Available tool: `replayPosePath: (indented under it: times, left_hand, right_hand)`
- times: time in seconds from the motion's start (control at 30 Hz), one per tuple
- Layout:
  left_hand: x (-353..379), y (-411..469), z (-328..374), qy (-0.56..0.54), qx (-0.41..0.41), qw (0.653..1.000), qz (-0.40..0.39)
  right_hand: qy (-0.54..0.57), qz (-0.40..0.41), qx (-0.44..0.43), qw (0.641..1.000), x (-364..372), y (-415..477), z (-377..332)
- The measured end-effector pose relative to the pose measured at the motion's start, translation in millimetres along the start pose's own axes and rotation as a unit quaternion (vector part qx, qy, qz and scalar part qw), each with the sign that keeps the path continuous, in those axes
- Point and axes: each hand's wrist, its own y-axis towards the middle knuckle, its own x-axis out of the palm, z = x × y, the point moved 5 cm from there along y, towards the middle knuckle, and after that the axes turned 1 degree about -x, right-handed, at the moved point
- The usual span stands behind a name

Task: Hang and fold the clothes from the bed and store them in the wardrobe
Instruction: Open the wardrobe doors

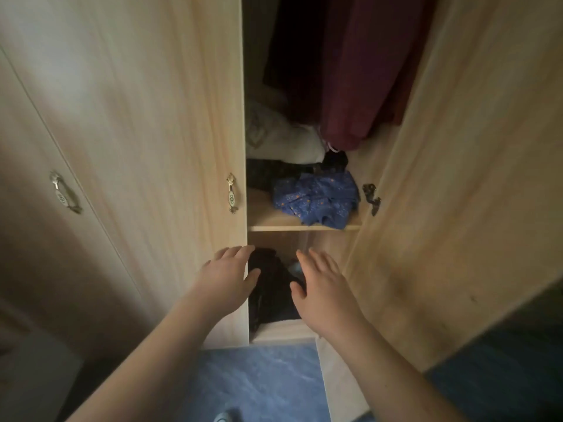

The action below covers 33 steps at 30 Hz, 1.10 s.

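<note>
Dark, crumpled cloth clothes [271, 287] lie low in the light wooden wardrobe [152, 117], right between the two hands and just past the thumbs. They look bunched up, not folded flat. I think they could slide out onto the blue floor [259, 385] below the wrists, because the pile sits close to the front edge. The blue cloth with little orange dots [316, 199] lies on the wooden shelf [265, 220] above both hands. It hangs a bit over the edge, so a bump from a rising hand might knock it down. The left hand [227, 278] is wide open, fingers straight and spread, holding nothing. Its thumb is at the pile's side, but I cannot tell if it touches. The right hand [326, 287] is open too, flat and empty, with its thumb near the pile.
</note>
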Motion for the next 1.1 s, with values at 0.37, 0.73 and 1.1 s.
replayPosePath:
  times: [0.37,0.73,1.1]
  left_hand:
    - [-6,164,-76,-0.21,-0.051,0.972,0.094]
    - [-5,142,-60,-0.275,-0.076,0.956,0.073]
    - [-23,-45,-61,-0.249,-0.149,0.95,0.112]
  right_hand:
    - [-0.027,-0.02,0.044,0.998,40,147,-23]
    - [-0.053,-0.04,0.042,0.997,38,113,-25]
    - [-0.016,-0.091,-0.059,0.994,27,-13,-80]
